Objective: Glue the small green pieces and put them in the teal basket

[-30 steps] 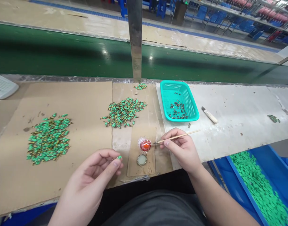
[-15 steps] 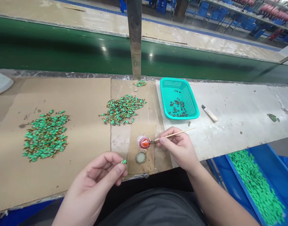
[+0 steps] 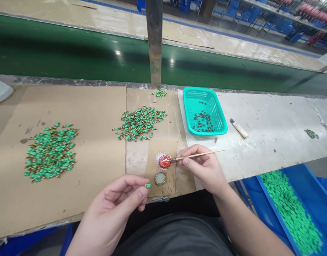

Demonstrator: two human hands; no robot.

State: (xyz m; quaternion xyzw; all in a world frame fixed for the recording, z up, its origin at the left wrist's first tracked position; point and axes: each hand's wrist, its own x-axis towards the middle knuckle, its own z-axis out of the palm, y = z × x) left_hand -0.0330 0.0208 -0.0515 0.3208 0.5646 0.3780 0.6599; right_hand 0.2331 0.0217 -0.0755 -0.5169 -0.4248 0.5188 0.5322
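Between the thumb and fingertips of my left hand [image 3: 120,204] is a small green piece [image 3: 147,185]; its exact kind is too small to make out. My right hand [image 3: 202,167] is closed around a thin paintbrush [image 3: 199,154] with a pale wooden handle. The brush tip meets the right edge of a red cap [image 3: 164,161] that holds glossy orange-red liquid. Just below it lies a bottle cap [image 3: 160,178] with pale contents. Both caps rest on a strip of cardboard [image 3: 152,160].
Piles of small green-and-gold pieces lie on the left cardboard [image 3: 51,153] and behind the caps [image 3: 140,122]. A turquoise basket [image 3: 224,126] contains small dark pieces. To its right is a pale-handled knife-like tool [image 3: 239,128]. A blue tray [image 3: 307,181] holds green pieces at lower right.
My left hand has moved slightly right with the green piece, nearer the bottle cap. The paintbrush tip stays at the red cap while its handle has tilted a little lower.
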